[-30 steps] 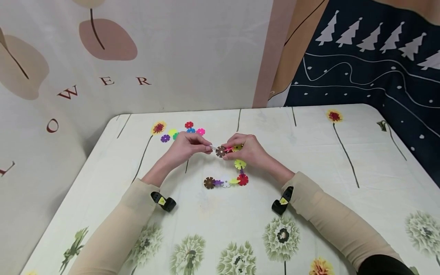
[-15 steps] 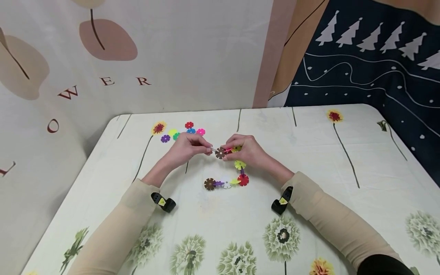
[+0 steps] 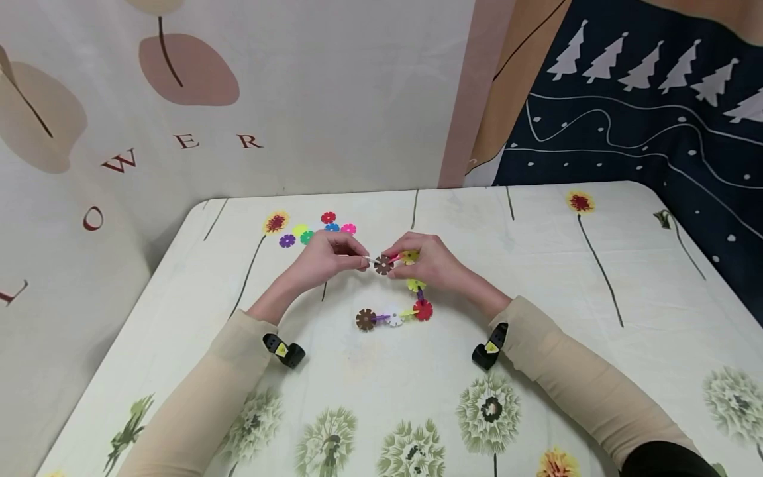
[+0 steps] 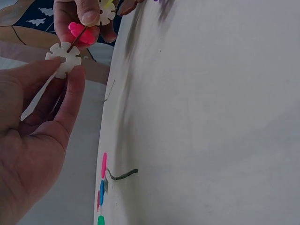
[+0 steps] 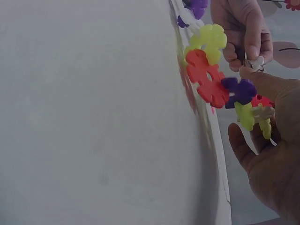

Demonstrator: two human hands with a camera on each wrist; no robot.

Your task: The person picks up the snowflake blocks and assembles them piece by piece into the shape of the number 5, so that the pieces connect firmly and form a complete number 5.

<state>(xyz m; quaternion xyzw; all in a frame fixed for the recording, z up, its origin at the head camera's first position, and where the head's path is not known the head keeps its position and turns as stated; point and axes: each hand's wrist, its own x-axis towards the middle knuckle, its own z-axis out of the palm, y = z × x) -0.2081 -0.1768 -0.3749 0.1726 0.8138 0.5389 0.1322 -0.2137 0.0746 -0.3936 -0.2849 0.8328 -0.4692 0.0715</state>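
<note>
My left hand (image 3: 324, 260) pinches a white notched flower disc (image 4: 71, 57) between thumb and fingertips. The white disc meets a brown flower disc (image 3: 383, 265), seen edge-on in the left wrist view; how deep their slots sit cannot be told. My right hand (image 3: 434, 260) grips the chain near that brown disc, around a pink disc (image 4: 87, 38) partly covered by fingers. From there the linked chain curves below the right hand through a yellow disc (image 3: 416, 285), a red disc (image 5: 204, 77) and a white disc (image 3: 394, 320) to another brown disc (image 3: 366, 320).
Beyond the left hand, several loose discs lie on the tablecloth, among them purple (image 3: 287, 240), green (image 3: 306, 237), red (image 3: 328, 217) and pink (image 3: 348, 228). The flower-printed table (image 3: 536, 265) meets a cloth-covered wall (image 3: 334, 132) at its far edge.
Both hands stay almost in place. The chain's free end has shifted slightly right, and its purple disc now shows thinner. The white disc in the left hand has tilted a little.
</note>
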